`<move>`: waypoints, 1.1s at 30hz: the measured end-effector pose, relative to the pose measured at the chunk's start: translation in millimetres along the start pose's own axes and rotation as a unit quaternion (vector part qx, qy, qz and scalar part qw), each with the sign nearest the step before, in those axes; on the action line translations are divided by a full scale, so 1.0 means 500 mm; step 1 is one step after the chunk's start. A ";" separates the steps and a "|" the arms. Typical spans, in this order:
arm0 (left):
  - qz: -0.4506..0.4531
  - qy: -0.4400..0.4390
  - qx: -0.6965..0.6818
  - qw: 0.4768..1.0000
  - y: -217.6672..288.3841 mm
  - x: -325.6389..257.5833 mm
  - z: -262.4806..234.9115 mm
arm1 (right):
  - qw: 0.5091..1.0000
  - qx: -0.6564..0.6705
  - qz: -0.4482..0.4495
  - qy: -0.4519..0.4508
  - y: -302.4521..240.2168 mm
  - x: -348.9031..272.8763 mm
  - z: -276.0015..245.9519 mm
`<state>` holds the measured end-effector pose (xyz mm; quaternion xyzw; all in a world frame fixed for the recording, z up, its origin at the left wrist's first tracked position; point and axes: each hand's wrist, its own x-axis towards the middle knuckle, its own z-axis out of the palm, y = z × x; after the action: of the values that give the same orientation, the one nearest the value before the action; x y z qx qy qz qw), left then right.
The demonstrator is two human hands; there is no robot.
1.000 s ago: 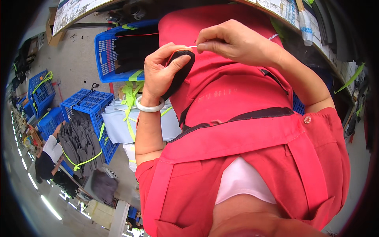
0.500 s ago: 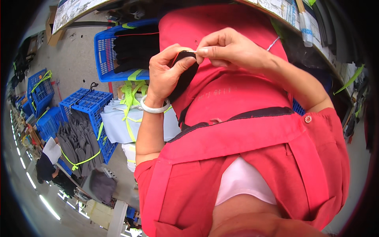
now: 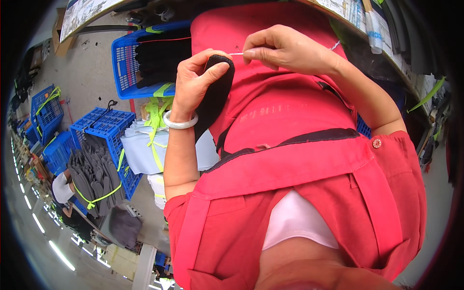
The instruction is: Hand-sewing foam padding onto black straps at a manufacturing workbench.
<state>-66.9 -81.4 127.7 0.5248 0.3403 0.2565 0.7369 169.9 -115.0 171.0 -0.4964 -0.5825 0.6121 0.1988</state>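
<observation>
My left hand [image 3: 190, 87], with a white bangle [image 3: 180, 123] at the wrist, grips a black insole [image 3: 221, 87] near its rounded top end. The thumb lies over its face while the fingers are behind it. A thin white thread-like strip [image 3: 236, 53] runs from the insole's top edge to my right hand [image 3: 282, 48]. There the thumb and forefinger pinch the strip's other end. Both hands are above the lap of my red apron [image 3: 275, 92].
A blue crate [image 3: 126, 72] of black pieces stands left of my lap. Below it are tied pale sheets [image 3: 142, 147] and a crate [image 3: 104, 121] beside bundled grey insoles [image 3: 94, 176]. A worktable edge [image 3: 348, 29] crosses the upper right. Another person [image 3: 63, 188] is at far left.
My left hand has moved slightly left and turned, showing more of the insole's face. My right hand is farther from it, with a longer stretch of the white strip between them.
</observation>
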 end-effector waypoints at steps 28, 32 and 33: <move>-0.024 0.033 -0.072 0.997 -0.014 0.005 -0.020 | 0.996 0.086 -0.004 0.011 0.027 0.021 0.037; 0.010 0.029 0.005 1.000 -0.005 0.002 -0.008 | 0.992 0.128 0.002 0.016 0.039 0.018 0.056; 0.024 0.034 0.009 0.999 -0.003 0.001 -0.004 | 0.968 0.248 0.042 -0.015 0.031 0.009 0.058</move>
<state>-68.3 -80.3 125.7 0.5304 0.3547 0.2886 0.7138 148.8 -129.8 150.5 -0.4466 -0.3936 0.7527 0.2813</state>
